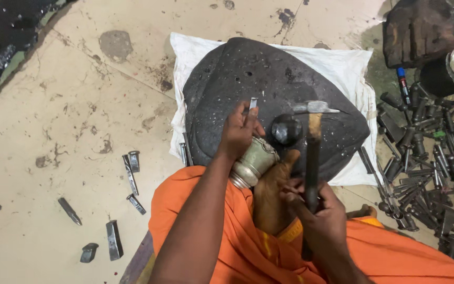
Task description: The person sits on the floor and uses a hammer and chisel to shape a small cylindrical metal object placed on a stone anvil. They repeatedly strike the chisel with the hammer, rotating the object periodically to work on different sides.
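Looking down: person sits on the floor (53, 105) in orange cloth, working over a big dark stone (269, 84) on a white cloth (342, 63).
Left hand: left hand (237, 131) is pinched round a small chisel (253, 103), which pokes up and away past the fingers, tip end toward the stone.
Pot: a small silvery pot (253, 160) lies tilted just under that hand, touching it, propped against the foot (271, 184) at the stone's near edge.
Right hand: right hand (313, 208) is clenched low on the hammer (312, 152) handle.
Hammer axis: handle runs nearly straight away from the body, head (313, 108) crosswise, hanging just right of the chisel top and about level with it.
Nearer hand: left is on the pot; right sits back by the lap.
Around: punches (426, 168) heaped at right, a few chisels (130, 173) loose at left.
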